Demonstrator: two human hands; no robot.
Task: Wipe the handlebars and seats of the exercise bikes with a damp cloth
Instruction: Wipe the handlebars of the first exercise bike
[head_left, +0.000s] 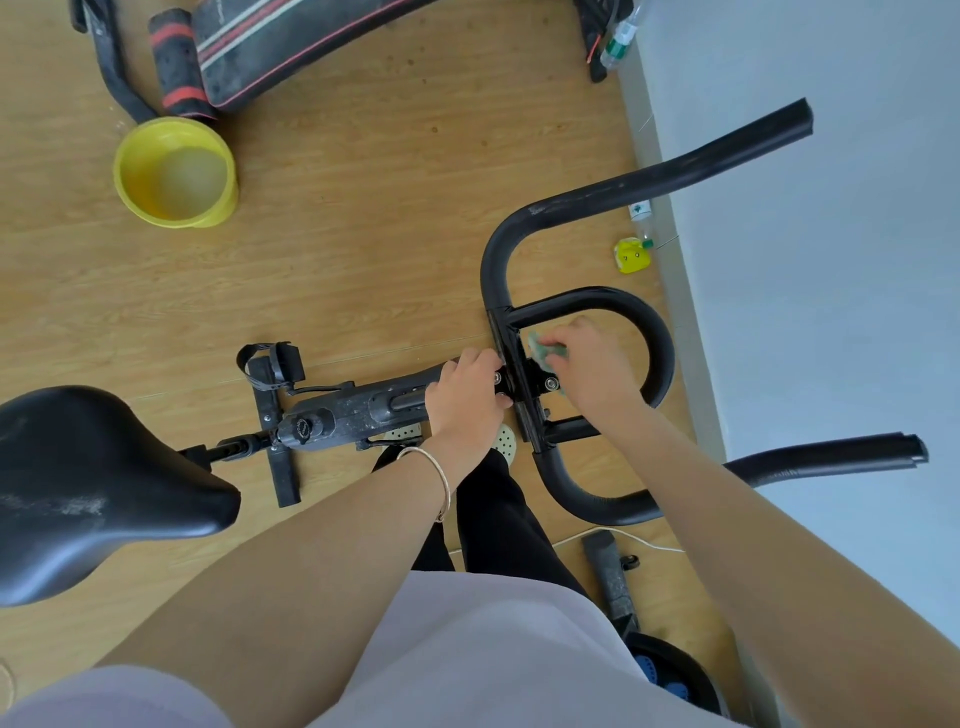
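**Cloth at the handlebar clamp**

The right hand (592, 364) clutches a green cloth (545, 352) against the centre of the black handlebars (597, 196). The left hand (465, 397) grips the bike frame (358, 408) just beside it. The seat (93, 483) lies at lower left, well apart. 1 yellow basin (174, 171) stands on the wooden floor (363, 208).

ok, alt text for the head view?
Seen from above, a person's right hand holds a green cloth against the centre clamp of black exercise-bike handlebars while the left hand grips the stem. The seat is lower left; a yellow basin stands on the wood floor.
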